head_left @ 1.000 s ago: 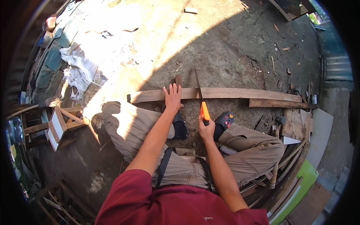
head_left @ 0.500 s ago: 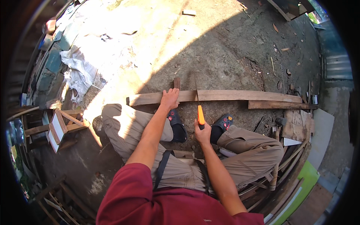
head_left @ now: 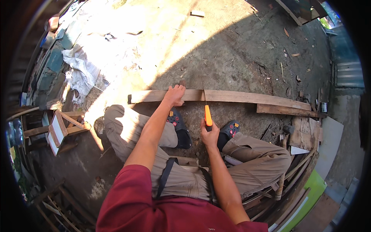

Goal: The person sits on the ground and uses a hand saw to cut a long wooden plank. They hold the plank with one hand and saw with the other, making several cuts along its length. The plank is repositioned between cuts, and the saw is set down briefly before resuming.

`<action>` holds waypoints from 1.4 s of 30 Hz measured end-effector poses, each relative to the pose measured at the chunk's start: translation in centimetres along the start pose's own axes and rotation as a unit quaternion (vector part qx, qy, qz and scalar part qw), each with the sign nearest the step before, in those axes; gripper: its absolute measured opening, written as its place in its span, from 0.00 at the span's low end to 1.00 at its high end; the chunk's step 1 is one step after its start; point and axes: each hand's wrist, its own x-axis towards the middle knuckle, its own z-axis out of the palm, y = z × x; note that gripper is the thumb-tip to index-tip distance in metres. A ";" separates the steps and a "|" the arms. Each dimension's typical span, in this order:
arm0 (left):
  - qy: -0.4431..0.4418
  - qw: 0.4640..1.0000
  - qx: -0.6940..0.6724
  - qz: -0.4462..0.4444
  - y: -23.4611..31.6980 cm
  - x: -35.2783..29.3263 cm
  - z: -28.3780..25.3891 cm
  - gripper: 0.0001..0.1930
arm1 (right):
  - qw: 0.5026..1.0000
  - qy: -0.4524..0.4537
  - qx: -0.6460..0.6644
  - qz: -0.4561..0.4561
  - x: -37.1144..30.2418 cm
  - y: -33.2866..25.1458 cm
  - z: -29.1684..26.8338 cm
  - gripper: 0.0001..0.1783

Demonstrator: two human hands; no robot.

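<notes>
A long wooden plank (head_left: 239, 96) lies crosswise in front of my feet. My left hand (head_left: 175, 95) is closed over it left of the saw, pressing it by a short wood block (head_left: 182, 83) that shows at the plank's far edge. With my right hand (head_left: 210, 133) I grip the black-and-orange handle of a handsaw (head_left: 208, 115). Its thin blade crosses the plank just right of my left hand and points away from me. How deep the cut goes, I cannot tell.
A second board (head_left: 286, 110) lies under the plank's right end. Scrap boards and a green panel (head_left: 311, 195) are piled at the right. A small wooden frame (head_left: 58, 131) stands at the left, near a white sack (head_left: 81, 67). My clog-clad feet are close behind the plank.
The saw and right hand have shifted slightly forward, away from me. My left hand sits a little farther across the plank and covers more of the block. The whole view has tilted slightly.
</notes>
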 end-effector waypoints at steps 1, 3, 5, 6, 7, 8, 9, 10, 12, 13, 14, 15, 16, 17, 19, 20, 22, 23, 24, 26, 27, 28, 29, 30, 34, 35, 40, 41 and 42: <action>0.000 1.000 -0.003 0.005 -0.1 0.4 -0.4 0.35 | 1.000 0.003 0.003 0.008 0.5 -0.6 -0.2 0.14; 0.002 1.000 -0.007 0.013 -0.6 1.3 -0.9 0.34 | 0.999 0.022 0.030 -0.031 1.1 -1.7 -0.1 0.13; -0.007 1.000 0.003 0.003 -0.6 1.2 -0.8 0.36 | 0.999 0.002 0.050 0.012 1.7 -2.1 -0.4 0.15; -0.009 1.000 0.006 -0.001 -0.2 1.2 -0.7 0.37 | 0.999 0.000 0.048 0.024 1.8 -1.9 -0.7 0.15; 0.033 0.999 -0.011 -0.004 0.0 0.6 0.3 0.38 | 0.999 0.016 0.042 0.014 1.6 -1.5 -0.8 0.15; 0.078 0.997 -0.026 -0.008 -0.1 -0.3 1.8 0.40 | 0.999 0.033 0.038 0.000 1.4 -1.2 -0.9 0.15; 0.121 0.992 -0.040 -0.016 -1.0 -1.1 3.2 0.41 | 0.998 0.045 0.036 -0.012 1.1 -1.0 -0.7 0.15; 0.133 0.990 -0.032 -0.023 -2.5 -1.8 4.1 0.47 | 0.998 0.040 0.051 0.006 0.8 -1.1 -0.3 0.16; 0.147 0.984 0.012 -0.096 -1.0 -2.2 3.6 0.47 | 0.995 0.052 0.061 0.055 0.0 -0.1 -1.4 0.16; 0.154 0.979 0.034 -0.131 -0.2 -2.3 3.1 0.47 | 0.995 0.062 0.054 0.056 -0.5 0.2 -1.8 0.15; 0.122 0.984 0.024 -0.127 -0.5 -2.3 2.6 0.46 | 0.995 0.065 0.053 0.051 -0.6 -0.1 -1.6 0.15; 0.091 0.988 0.013 -0.122 -1.0 -2.2 2.1 0.45 | 0.995 0.069 0.052 0.047 -0.7 -0.4 -1.7 0.15; 0.058 0.992 0.003 -0.115 -1.3 -2.0 1.9 0.45 | 0.995 0.067 0.057 0.050 -0.7 -0.6 -1.8 0.15; 0.043 0.995 0.002 -0.094 -2.0 -2.0 1.8 0.44 | 0.995 0.063 0.063 0.051 -0.7 -1.0 -1.8 0.16; 0.013 0.999 -0.001 -0.050 -3.1 -1.8 1.7 0.42 | 0.995 0.049 0.071 0.048 -0.7 -1.9 -2.2 0.15; 0.002 0.999 -0.008 -0.035 -3.5 -1.9 1.9 0.42 | 0.996 0.039 0.071 0.046 -1.0 -2.6 -2.6 0.15; -0.020 1.000 -0.022 -0.007 -4.0 -2.0 2.3 0.42 | 0.996 0.017 0.074 0.051 -1.8 -3.6 -3.5 0.14; -0.011 0.999 -0.034 0.001 -4.2 -2.1 2.4 0.42 | 0.995 0.004 0.078 0.060 -2.4 -3.9 -4.1 0.14; -0.003 0.999 -0.046 0.008 -4.5 -1.9 2.4 0.42 | 0.994 -0.009 0.083 0.068 -2.9 -4.3 -4.5 0.14; -0.017 0.997 -0.070 0.016 -4.8 -1.1 1.9 0.43 | 0.995 -0.016 0.076 0.062 -3.7 -5.3 -5.3 0.13; -0.039 0.996 -0.080 0.015 -5.0 -0.5 0.9 0.43 | 0.995 -0.019 0.073 0.059 -4.1 -5.4 -5.5 0.13; -0.062 0.994 -0.090 0.015 -5.0 0.0 0.1 0.44 | 0.994 -0.016 0.081 0.078 -4.6 -5.1 -5.6 0.13; -0.083 0.992 -0.092 0.006 -5.1 0.2 -0.4 0.45 | 0.991 -0.015 0.093 0.094 -5.0 -4.8 -5.4 0.13; -0.104 0.990 -0.095 -0.003 -5.0 0.5 -0.9 0.46 | 0.988 -0.014 0.104 0.110 -5.2 -4.7 -5.4 0.13; -0.183 0.971 -0.147 -0.051 -6.0 0.7 -1.1 0.50 | 0.983 -0.022 0.127 0.129 -5.1 -5.2 -5.3 0.12; -0.180 0.969 -0.159 -0.057 -6.3 0.7 -1.2 0.51 | 0.983 -0.026 0.128 0.133 -5.1 -5.4 -5.4 0.12; -0.168 0.963 -0.196 -0.076 -5.0 0.4 -2.5 0.50 | 0.951 -0.031 0.222 0.214 -5.1 -6.8 -6.4 0.12; -0.169 0.966 -0.184 -0.066 -5.1 0.3 -2.3 0.51 | 0.947 -0.034 0.231 0.221 -5.0 -7.3 -6.5 0.13; -0.170 0.969 -0.172 -0.055 -5.1 0.3 -2.0 0.52 | 0.943 -0.037 0.240 0.228 -4.9 -8.0 -6.7 0.13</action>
